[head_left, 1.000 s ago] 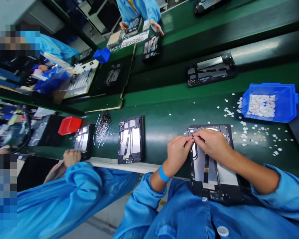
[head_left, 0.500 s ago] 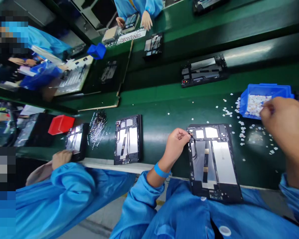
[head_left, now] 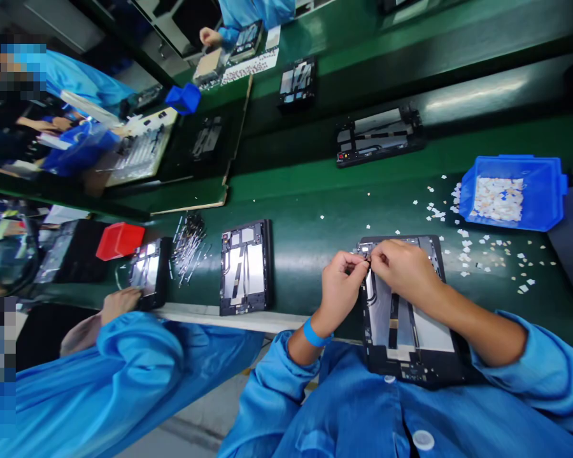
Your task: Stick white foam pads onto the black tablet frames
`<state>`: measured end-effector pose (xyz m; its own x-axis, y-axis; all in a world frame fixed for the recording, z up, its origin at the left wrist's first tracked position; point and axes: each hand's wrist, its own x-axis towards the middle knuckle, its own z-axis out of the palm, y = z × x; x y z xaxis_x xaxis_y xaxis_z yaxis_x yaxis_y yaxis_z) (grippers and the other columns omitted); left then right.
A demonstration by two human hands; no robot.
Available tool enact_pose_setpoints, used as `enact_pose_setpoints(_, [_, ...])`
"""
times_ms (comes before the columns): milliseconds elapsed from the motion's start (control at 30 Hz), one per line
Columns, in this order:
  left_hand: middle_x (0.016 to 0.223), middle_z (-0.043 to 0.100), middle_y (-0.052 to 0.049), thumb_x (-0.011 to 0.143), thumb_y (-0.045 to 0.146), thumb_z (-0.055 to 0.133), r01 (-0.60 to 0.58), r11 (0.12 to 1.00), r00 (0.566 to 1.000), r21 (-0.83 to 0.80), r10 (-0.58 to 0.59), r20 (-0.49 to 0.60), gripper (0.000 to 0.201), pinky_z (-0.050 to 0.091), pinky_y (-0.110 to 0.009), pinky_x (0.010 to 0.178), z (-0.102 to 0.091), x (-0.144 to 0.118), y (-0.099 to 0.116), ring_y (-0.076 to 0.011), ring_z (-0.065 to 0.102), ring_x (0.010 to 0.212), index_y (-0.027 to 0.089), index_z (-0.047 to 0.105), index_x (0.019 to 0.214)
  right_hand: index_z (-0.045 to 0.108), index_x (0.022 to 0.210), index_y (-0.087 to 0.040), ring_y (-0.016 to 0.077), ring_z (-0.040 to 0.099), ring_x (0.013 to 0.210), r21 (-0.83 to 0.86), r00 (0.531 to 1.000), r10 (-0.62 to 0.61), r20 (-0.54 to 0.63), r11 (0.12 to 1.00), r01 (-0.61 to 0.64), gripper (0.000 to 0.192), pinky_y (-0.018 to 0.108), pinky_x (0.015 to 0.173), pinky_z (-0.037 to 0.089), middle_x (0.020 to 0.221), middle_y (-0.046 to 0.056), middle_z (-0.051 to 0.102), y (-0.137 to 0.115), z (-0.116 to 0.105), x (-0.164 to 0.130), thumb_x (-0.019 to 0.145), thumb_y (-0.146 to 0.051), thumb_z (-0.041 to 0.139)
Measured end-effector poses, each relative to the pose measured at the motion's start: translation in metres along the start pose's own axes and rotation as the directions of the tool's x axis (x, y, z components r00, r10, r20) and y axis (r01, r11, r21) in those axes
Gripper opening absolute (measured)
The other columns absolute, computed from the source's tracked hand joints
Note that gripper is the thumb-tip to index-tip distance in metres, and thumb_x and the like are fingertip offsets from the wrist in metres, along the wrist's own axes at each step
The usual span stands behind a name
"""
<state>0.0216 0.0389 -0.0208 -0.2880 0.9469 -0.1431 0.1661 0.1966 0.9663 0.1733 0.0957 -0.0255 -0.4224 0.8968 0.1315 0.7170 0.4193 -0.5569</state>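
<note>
The black rectangular tablet frame with silver metal plates inside (head_left: 410,331) lies at the near edge of the green conveyor belt (head_left: 305,216), its near end overhanging toward the person's blue smock. Both hands meet over its far left corner. The left hand (head_left: 341,283), with a blue band on the wrist, sits at the frame's 10 o'clock, fingers curled together and pinched at the corner. The right hand (head_left: 403,270) lies across the frame's far end, at 12 o'clock, fingertips pinched too and touching those of the left; whatever small piece they pinch is too small to tell.

At 2 o'clock from the hands stands a blue plastic tray filled with small white pieces (head_left: 542,191), and loose white pieces (head_left: 472,245) lie scattered on the belt between the tray and the frame. At 9 o'clock a second black frame (head_left: 247,267) rests on the belt, well apart, and just beyond it a heap of thin metal strips (head_left: 188,245). Farther left, a co-worker's hand (head_left: 119,302) touches another frame (head_left: 148,270), with a red plastic box (head_left: 119,240) near it.
</note>
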Motion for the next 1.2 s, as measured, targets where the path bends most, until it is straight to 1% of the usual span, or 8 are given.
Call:
enact_pose_setpoints(133, [0.083, 0.074, -0.002, 0.085, 0.024, 0.071, 0.059, 0.997, 0.998, -0.052, -0.057, 0.031, 0.008, 0.050, -0.025, 0.071, 0.002, 0.001, 0.000, -0.0137, 0.067, 0.076, 0.018, 0.067, 0.082, 0.067, 0.077, -0.020, 0.0200, 0.063, 0.073, 0.020, 0.998, 0.055, 0.002, 0.998, -0.055, 0.015, 0.031, 0.067, 0.039, 0.079, 0.006, 0.071, 0.012, -0.021, 0.007, 0.085, -0.018, 0.055])
enact_pose_setpoints(267, [0.073, 0.068, 0.001, 0.082, 0.026, 0.072, 0.152, 0.977, 0.988, -0.149, -0.144, 0.060, 0.012, 0.047, -0.023, 0.066, 0.002, 0.006, 0.001, -0.0116, 0.062, 0.068, 0.018, 0.063, 0.079, 0.069, 0.081, -0.021, 0.0216, 0.062, 0.072, -0.085, 0.964, 0.210, -0.161, 0.971, -0.225, 0.014, 0.032, 0.066, 0.038, 0.076, 0.006, 0.070, 0.048, -0.077, 0.011, 0.085, -0.024, 0.056])
enact_pose_setpoints(367, [0.071, 0.067, 0.002, 0.082, 0.026, 0.072, 0.160, 0.971, 0.986, -0.175, -0.151, 0.068, 0.013, 0.046, -0.023, 0.065, 0.001, 0.007, 0.002, -0.0111, 0.061, 0.067, 0.018, 0.062, 0.080, 0.071, 0.083, -0.021, 0.0241, 0.065, 0.075, -0.195, 0.935, 0.215, -0.283, 0.941, -0.275, 0.016, 0.034, 0.067, 0.040, 0.080, 0.009, 0.073, 0.069, -0.105, 0.007, 0.087, -0.027, 0.057])
enact_pose_setpoints(467, [0.072, 0.067, 0.001, 0.082, 0.026, 0.072, 0.155, 0.973, 0.987, -0.169, -0.146, 0.064, 0.013, 0.046, -0.023, 0.065, 0.002, 0.007, 0.001, -0.0111, 0.061, 0.067, 0.018, 0.063, 0.080, 0.075, 0.090, -0.021, 0.0242, 0.070, 0.082, -0.116, 0.978, 0.082, -0.190, 0.988, -0.105, 0.019, 0.034, 0.073, 0.046, 0.090, 0.008, 0.077, 0.063, -0.092, -0.003, 0.092, -0.031, 0.058])
enact_pose_setpoints(567, [0.074, 0.069, 0.000, 0.082, 0.026, 0.073, 0.142, 0.979, 0.990, -0.146, -0.137, 0.044, 0.013, 0.046, -0.023, 0.065, 0.003, 0.005, -0.001, -0.0116, 0.061, 0.068, 0.017, 0.064, 0.081, 0.074, 0.091, -0.021, 0.0225, 0.071, 0.084, 0.037, 0.995, -0.101, -0.007, 0.994, 0.102, 0.020, 0.033, 0.078, 0.049, 0.090, 0.006, 0.077, 0.036, -0.051, -0.014, 0.097, -0.029, 0.056])
enact_pose_setpoints(733, [0.078, 0.071, -0.001, 0.084, 0.027, 0.075, 0.090, 0.990, 0.996, -0.109, -0.086, 0.035, 0.012, 0.049, -0.025, 0.068, 0.005, 0.001, -0.002, -0.0132, 0.065, 0.072, 0.018, 0.066, 0.083, 0.071, 0.089, -0.021, 0.0213, 0.069, 0.082, 0.077, 0.993, -0.118, -0.008, 0.990, 0.118, 0.018, 0.031, 0.077, 0.047, 0.086, 0.004, 0.074, 0.009, -0.010, -0.015, 0.099, -0.025, 0.056])
enact_pose_setpoints(1033, [0.077, 0.071, 0.000, 0.083, 0.027, 0.074, 0.111, 0.986, 0.993, -0.125, -0.105, 0.058, 0.012, 0.049, -0.024, 0.068, 0.004, 0.002, -0.001, -0.0121, 0.064, 0.071, 0.018, 0.066, 0.081, 0.060, 0.076, -0.022, 0.0194, 0.060, 0.070, -0.001, 0.996, -0.084, 0.024, 0.996, 0.084, 0.013, 0.031, 0.069, 0.039, 0.075, 0.005, 0.066, 0.004, 0.000, -0.003, 0.085, -0.016, 0.053])
enact_pose_setpoints(1200, [0.071, 0.068, 0.001, 0.082, 0.028, 0.074, 0.168, 0.970, 0.985, -0.176, -0.159, 0.065, 0.015, 0.047, -0.023, 0.066, 0.002, 0.005, 0.000, -0.0114, 0.062, 0.067, 0.018, 0.063, 0.080, 0.056, 0.077, -0.024, 0.0216, 0.059, 0.070, -0.027, 0.991, 0.130, -0.039, 0.991, -0.131, 0.006, 0.033, 0.066, 0.038, 0.076, 0.006, 0.065, 0.042, -0.049, 0.004, 0.083, -0.023, 0.054])
